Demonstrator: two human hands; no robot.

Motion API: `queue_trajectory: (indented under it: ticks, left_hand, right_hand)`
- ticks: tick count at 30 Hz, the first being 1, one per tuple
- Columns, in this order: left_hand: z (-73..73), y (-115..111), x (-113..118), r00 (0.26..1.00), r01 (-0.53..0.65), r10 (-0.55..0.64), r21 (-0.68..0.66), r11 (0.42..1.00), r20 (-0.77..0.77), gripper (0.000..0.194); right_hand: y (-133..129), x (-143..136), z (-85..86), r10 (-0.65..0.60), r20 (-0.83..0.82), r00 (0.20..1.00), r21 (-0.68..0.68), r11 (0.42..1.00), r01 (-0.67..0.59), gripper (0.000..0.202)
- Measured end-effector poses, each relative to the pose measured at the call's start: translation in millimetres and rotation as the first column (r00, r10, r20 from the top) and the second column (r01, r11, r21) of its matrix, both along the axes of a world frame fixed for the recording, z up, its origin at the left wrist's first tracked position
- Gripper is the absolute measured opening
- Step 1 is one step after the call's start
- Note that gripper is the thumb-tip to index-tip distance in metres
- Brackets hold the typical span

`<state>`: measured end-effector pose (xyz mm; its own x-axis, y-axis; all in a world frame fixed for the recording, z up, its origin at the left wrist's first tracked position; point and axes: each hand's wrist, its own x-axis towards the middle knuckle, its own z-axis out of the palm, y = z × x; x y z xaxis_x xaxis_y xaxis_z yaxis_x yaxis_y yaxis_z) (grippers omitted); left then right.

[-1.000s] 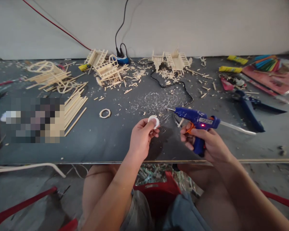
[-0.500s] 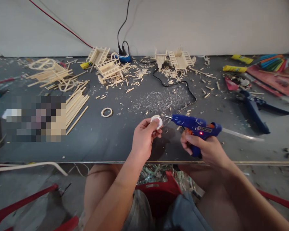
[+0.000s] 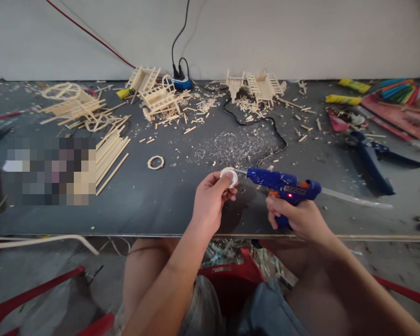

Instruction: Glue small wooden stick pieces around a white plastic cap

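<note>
Between the thumb and fingers of my left hand (image 3: 213, 193) is a small white round piece (image 3: 230, 178). My right hand (image 3: 294, 212) is wrapped round the handle of a blue glue gun (image 3: 276, 182), whose red light is on. The gun's metal nozzle points left and reaches the upper right edge of the round piece; whether it touches cannot be made out. A clear glue stick (image 3: 357, 198) sticks out of the gun's back. To the left on the table lies a pale ring of short sticks (image 3: 156, 162).
Pale wooden sticks (image 3: 112, 154) lie at the left, near a pixelated patch. Small stick models (image 3: 264, 87) and scraps stand along the back. A black cable (image 3: 275, 126) crosses the middle. Dark blue cutters (image 3: 371, 163) and yellow tubes (image 3: 343, 100) are at the right.
The glue gun's nozzle has moved slightly left and down, onto or over the edge of the white round piece. My left hand has hardly moved.
</note>
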<state>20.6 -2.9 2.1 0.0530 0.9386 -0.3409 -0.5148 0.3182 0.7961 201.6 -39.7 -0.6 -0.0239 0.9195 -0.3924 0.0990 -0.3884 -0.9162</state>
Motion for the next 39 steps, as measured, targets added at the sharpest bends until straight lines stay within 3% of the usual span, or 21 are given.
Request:
queue_trajectory:
  ticks: [34,39]
  left_hand:
    - [1.6,0.0,1.2,1.000,0.004,-0.004,-0.012,1.000,-0.026,0.018]
    - [2.4,-0.6,0.5,1.000,0.012,-0.012,-0.009,1.000,-0.015,0.016]
  right_hand:
    - [0.1,0.0,0.4,0.000,0.059,0.998,0.007,1.000,0.000,0.036]
    - [1.5,-1.4,3.5,-0.052,-0.127,0.990,0.014,0.998,0.054,0.029]
